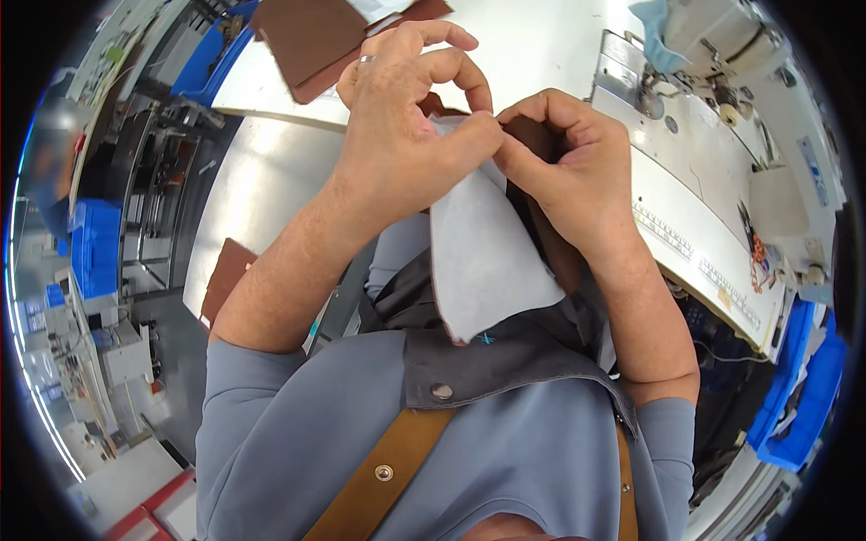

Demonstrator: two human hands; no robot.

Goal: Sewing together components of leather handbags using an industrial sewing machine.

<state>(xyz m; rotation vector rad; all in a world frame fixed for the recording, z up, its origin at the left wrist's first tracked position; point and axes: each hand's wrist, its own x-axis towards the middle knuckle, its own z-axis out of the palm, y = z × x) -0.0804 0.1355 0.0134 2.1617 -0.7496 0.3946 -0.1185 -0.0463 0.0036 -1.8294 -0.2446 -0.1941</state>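
Observation:
A brown leather piece with a pale grey lining (492, 252) hangs in front of my chest, over the dark apron (514, 356). My left hand (410, 126) pinches its upper edge between thumb and forefinger, while the other fingers are raised and curled. Close beside it, my right hand (577, 162) grips the same upper edge with the thumb pressed against bent fingers. The two thumbs almost meet. Dark brown leather shows behind the right fingers, and the exact pinch points are partly hidden.
Brown leather sheets (311, 41) are stacked on the white table at the far left. A sewing machine (722, 54) stands at the right, with orange-handled scissors (758, 257) near it. Blue bins (789, 397) sit low right. Another brown piece (230, 275) lies beside my left forearm.

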